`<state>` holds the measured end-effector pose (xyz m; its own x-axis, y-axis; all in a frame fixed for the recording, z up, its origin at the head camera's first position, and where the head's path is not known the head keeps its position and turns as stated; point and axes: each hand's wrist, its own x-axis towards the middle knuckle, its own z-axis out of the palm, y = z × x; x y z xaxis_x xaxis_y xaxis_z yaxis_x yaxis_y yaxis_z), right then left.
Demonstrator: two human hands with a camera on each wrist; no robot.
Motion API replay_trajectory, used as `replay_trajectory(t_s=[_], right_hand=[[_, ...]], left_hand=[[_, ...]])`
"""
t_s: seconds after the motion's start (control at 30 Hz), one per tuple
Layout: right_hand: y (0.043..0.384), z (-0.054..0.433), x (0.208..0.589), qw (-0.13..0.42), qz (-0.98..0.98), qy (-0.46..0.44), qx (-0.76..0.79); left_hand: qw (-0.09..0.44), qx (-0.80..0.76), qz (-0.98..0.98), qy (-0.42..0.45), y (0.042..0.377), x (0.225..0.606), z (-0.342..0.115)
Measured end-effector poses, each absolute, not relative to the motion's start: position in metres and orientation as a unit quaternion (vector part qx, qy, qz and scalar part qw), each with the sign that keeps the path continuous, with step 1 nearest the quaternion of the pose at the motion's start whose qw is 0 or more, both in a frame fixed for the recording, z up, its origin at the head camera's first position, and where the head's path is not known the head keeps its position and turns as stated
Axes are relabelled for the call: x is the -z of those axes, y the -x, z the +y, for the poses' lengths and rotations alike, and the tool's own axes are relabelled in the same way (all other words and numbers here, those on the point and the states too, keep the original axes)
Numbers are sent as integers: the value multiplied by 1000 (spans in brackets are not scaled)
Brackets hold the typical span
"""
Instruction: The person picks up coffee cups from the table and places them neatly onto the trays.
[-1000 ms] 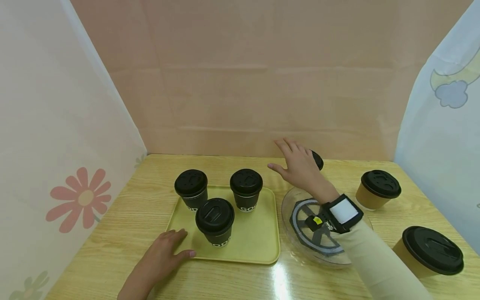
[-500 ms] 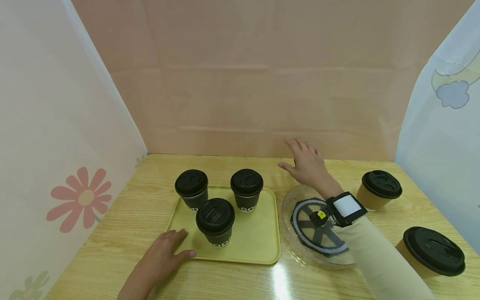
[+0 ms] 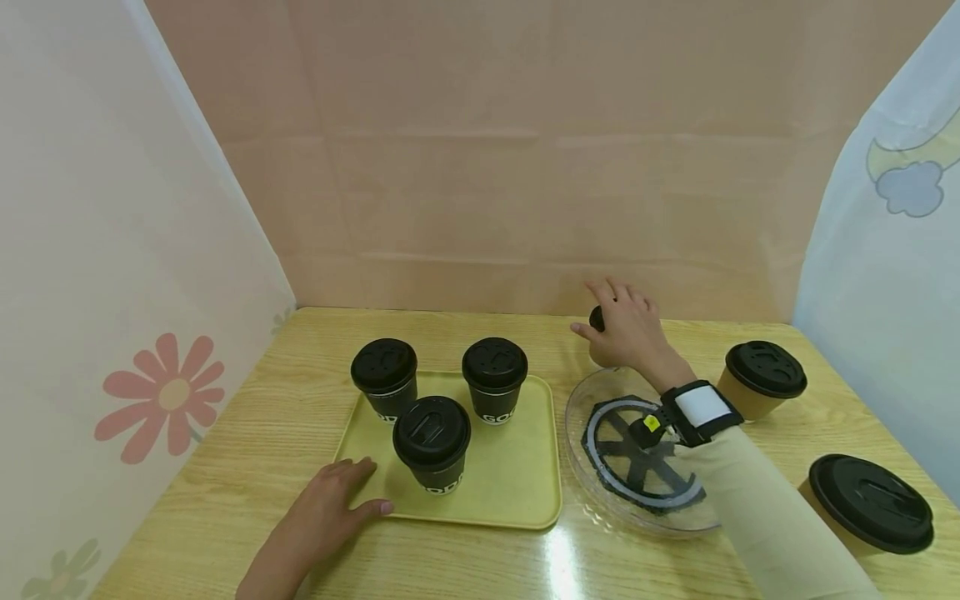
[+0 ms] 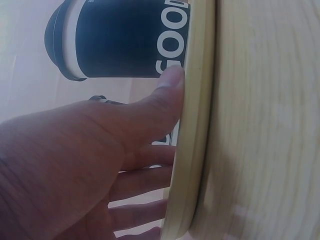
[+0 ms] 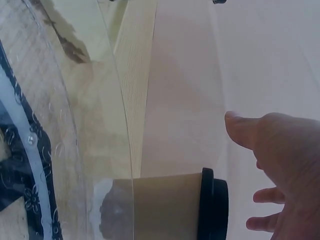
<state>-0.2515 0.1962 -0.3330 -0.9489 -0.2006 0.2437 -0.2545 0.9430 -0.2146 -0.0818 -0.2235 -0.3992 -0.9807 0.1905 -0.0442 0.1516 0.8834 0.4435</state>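
Observation:
In the head view my left hand (image 3: 322, 512) rests at the front left corner of a yellow tray (image 3: 517, 492), thumb and fingers spread along its rim. Three black paper cups with black lids stand upright on the tray: a front cup (image 3: 431, 433), a left cup (image 3: 382, 367) and a right cup (image 3: 495, 367). My right hand (image 3: 633, 333) hovers over a brown paper cup (image 5: 170, 205) at the back of the table and hides most of it from the head view. From the right wrist, thumb and fingers show apart from the cup's black lid (image 5: 213, 205).
A clear round turntable (image 3: 581, 417) with a dark spoked base lies right of the tray, under my right forearm. Two more lidded brown cups stand on the right, one farther back (image 3: 761, 379) and one nearer (image 3: 862, 508). A paper-covered wall (image 3: 450, 183) closes the back.
My right hand has shifted to the right over the brown cup, whose lid now shows left of the hand rather than right. The left hand and the tray have stayed still.

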Motion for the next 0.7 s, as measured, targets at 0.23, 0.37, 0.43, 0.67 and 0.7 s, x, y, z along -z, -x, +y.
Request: replay_trajectory(t_s=[0.23,0.37,0.43,0.67,0.7], right_hand=[[255,208,341,111,-980,-105,-127],[257,212,346,101,-981,-98,-132],[257,214,347,95,-982,-96,-133],[259,216,350,69,-983,-97,-142],[259,216,351,63,-983,-97,-145]], left_hand=[[46,-224,969,-93,82,399,-222],[42,-223,969,-97,82,399,-223],[41,-224,969,-98,81,399,-223],[40,-225,968,-100,80,398,-224],[39,-224,969,-100,79,398,-224]])
